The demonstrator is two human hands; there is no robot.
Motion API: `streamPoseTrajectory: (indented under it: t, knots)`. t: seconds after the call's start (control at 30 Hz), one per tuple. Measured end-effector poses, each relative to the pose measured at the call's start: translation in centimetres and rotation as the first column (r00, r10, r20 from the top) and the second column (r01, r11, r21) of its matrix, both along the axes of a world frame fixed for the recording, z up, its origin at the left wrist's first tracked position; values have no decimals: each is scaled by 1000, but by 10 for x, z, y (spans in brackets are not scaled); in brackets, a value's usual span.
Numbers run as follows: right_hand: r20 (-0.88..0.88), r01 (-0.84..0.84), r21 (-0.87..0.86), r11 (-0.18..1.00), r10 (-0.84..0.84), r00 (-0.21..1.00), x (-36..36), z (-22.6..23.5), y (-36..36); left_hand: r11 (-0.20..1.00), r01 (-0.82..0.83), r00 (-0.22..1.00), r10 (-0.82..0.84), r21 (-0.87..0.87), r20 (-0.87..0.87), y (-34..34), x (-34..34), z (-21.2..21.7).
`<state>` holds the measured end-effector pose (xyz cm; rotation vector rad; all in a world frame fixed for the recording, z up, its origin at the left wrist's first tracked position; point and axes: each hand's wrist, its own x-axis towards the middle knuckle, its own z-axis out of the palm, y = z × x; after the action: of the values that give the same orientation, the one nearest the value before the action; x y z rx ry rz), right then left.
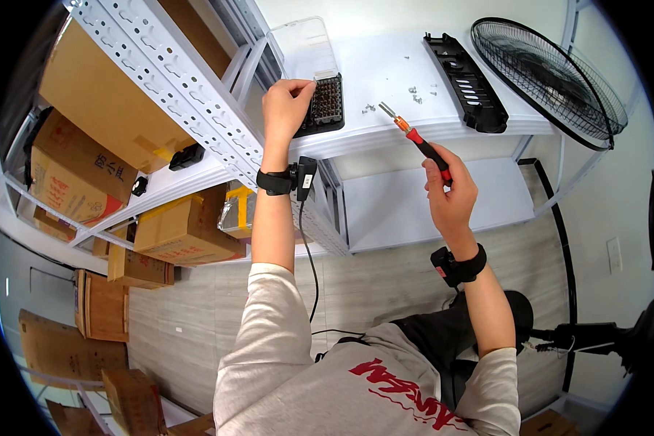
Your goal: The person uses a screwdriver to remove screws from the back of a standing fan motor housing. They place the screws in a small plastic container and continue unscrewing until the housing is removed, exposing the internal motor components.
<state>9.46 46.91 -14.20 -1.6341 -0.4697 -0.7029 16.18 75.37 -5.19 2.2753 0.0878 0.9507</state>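
My left hand (286, 104) reaches into a black bit case (324, 105) with rows of screwdriver bits; its fingertips pinch at the case's upper left corner. The case's clear lid (303, 46) stands open behind it. My right hand (449, 193) holds a screwdriver (417, 140) with a red and black handle, its metal tip pointing up and left over the front edge of the white shelf (385, 73). Several small loose screws (416, 95) lie on the shelf just beyond the tip. Both wrists wear black bands.
A long black plastic panel (466, 81) lies on the shelf to the right, beside a black fan grille (552, 76). White perforated shelving (174, 80) with cardboard boxes (76, 178) fills the left. A fan stand (581, 338) sits on the floor at right.
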Motion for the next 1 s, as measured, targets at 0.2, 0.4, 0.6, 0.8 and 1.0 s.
streamPoseTrajectory:
  t: [0.2, 0.4, 0.6, 0.8, 1.0]
  knots:
    - [33, 0, -9, 1000, 0, 999, -2, 3, -2, 984, 62, 987, -36, 165, -157, 7, 2, 3]
    - [31, 14, -9, 1000, -14, 999, -2, -1, -9, 963, 111, 954, -34, 247, -297, 2, 6, 10]
    - [23, 18, -6, 1000, -18, 1000, -6, 0, -12, 944, 58, 986, -3, 326, -165, 1, 5, 11]
    - [-1, 17, 46, 999, -17, 1000, -11, 3, -18, 827, 433, 901, -412, -358, 139, -32, -13, 23]
    - [166, 140, -6, 990, -137, 977, -30, 27, -48, 362, 691, 670, -645, -626, 367, -146, -41, 21]
